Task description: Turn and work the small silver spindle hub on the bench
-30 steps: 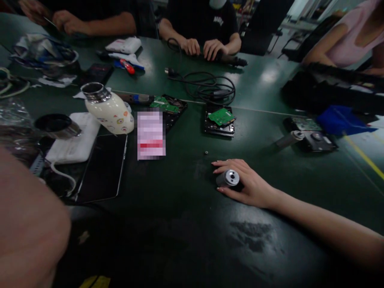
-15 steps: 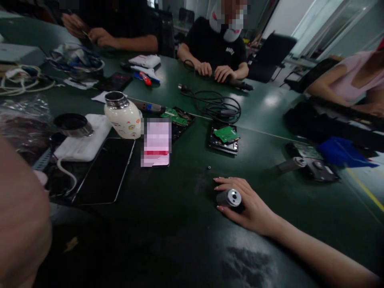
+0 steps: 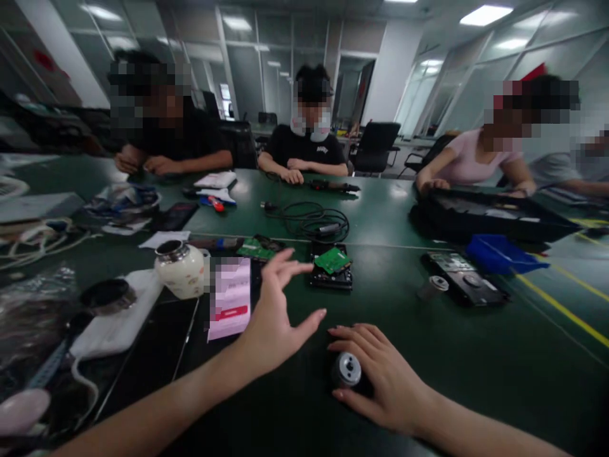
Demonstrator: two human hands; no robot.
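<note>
My left hand is raised over the table with fingers apart and nothing in it. Just beyond its fingertips lies a hard drive with a loose green circuit board on top. My right hand rests on the table, its thumb and fingers curved round a small silver motor. That motor shows a round end face with a dark centre hole. Left of my left hand lies a phone with a pink screen; part of its edge is hidden by my wrist.
A second silver motor stands right, beside another hard drive and a blue bin. At left are a cream bottle, a black tablet and a white power bank. Coiled black cable lies ahead; co-workers sit opposite.
My left hand has swung in from the left edge to the middle, fingers now spread. My right hand stays round the motor. The camera view has tilted up.
</note>
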